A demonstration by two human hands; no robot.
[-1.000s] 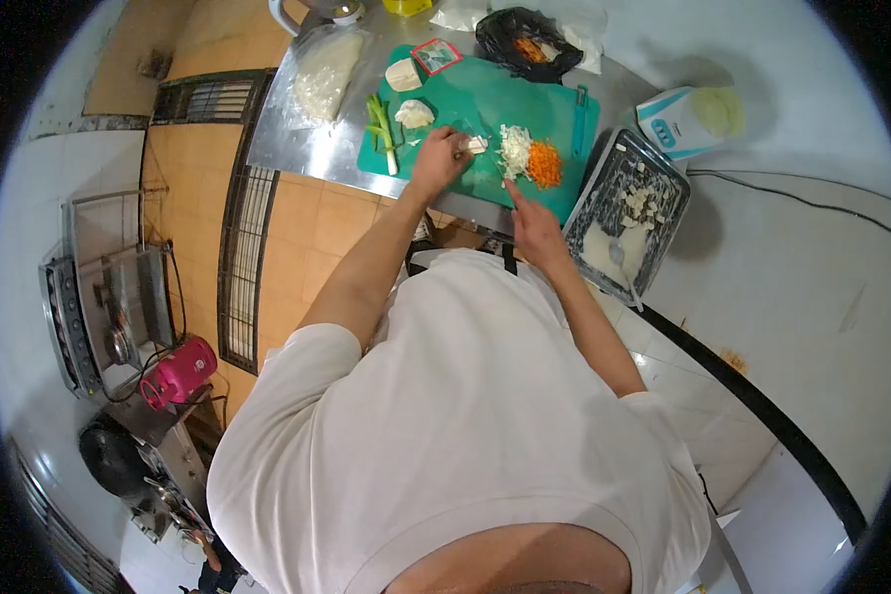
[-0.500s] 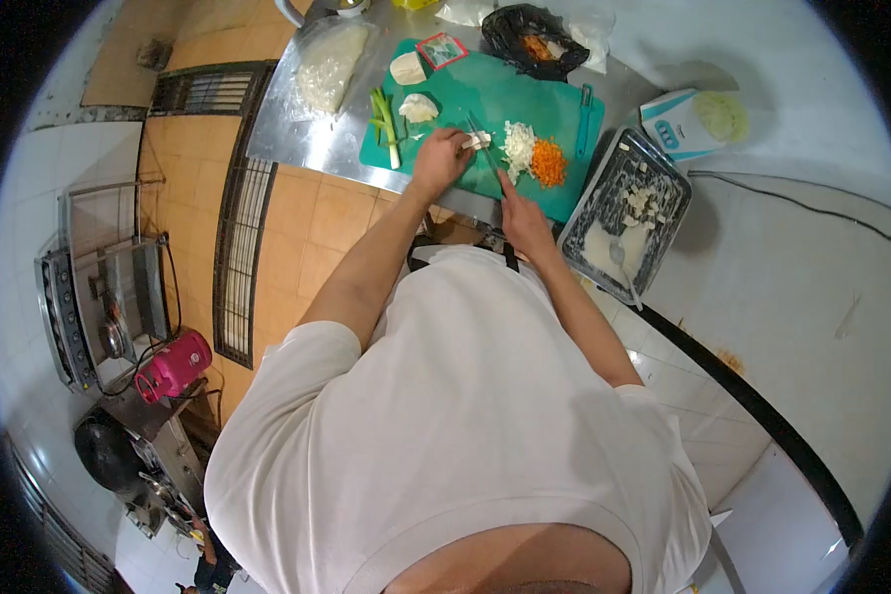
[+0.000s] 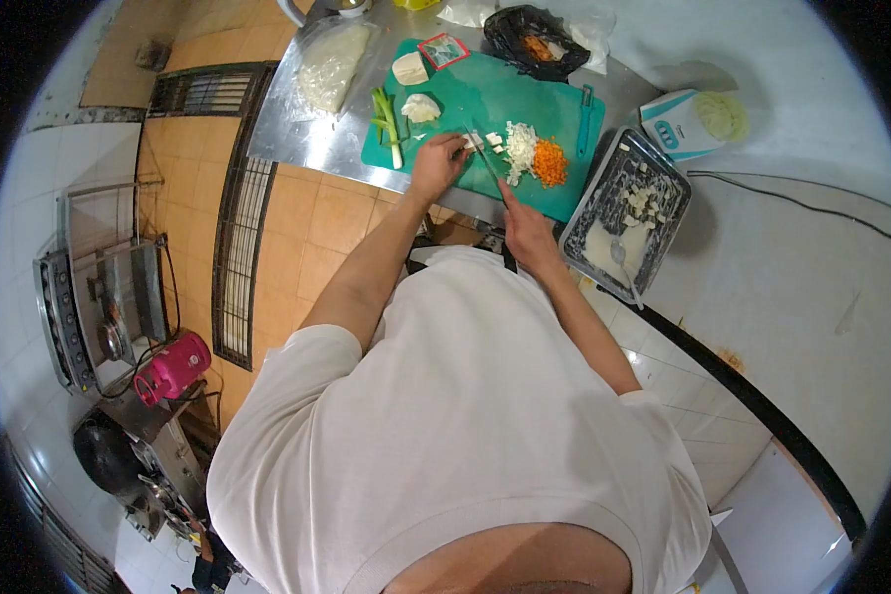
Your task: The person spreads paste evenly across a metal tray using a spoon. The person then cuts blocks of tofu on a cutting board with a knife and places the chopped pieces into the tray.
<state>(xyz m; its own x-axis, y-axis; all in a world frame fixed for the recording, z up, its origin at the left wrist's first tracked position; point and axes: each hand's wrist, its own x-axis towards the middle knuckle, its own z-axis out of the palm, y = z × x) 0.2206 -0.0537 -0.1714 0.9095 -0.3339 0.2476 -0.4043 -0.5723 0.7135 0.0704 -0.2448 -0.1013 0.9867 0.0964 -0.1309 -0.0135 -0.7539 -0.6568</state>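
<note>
My right hand [image 3: 530,236] is wrapped round the handle of a knife [image 3: 488,166], whose blade slants up and left across the green cutting board [image 3: 554,99]. My left hand [image 3: 439,166] is closed with its fingertips on a small white vegetable piece [image 3: 470,142], right beside the blade. Just right of the blade lie a few freshly cut white bits. Past them sit a heap of diced white vegetable [image 3: 520,147] and a heap of diced orange carrot [image 3: 549,163]. White chunks [image 3: 420,108] and a green onion stalk [image 3: 387,129] lie toward the board's left.
Right of the board stands a dark metal tray [image 3: 671,223] holding white pieces, powder and a spoon [image 3: 620,259]. A turquoise peeler [image 3: 585,114] lies on the board's right edge. Behind are a black plastic bag [image 3: 510,25] and a clear bag [image 3: 332,69] of something pale.
The knife blade has shifted slightly left on the white piece. Several cut white bits now lie right of the blade. Both hands stay in nearly the same place.
</note>
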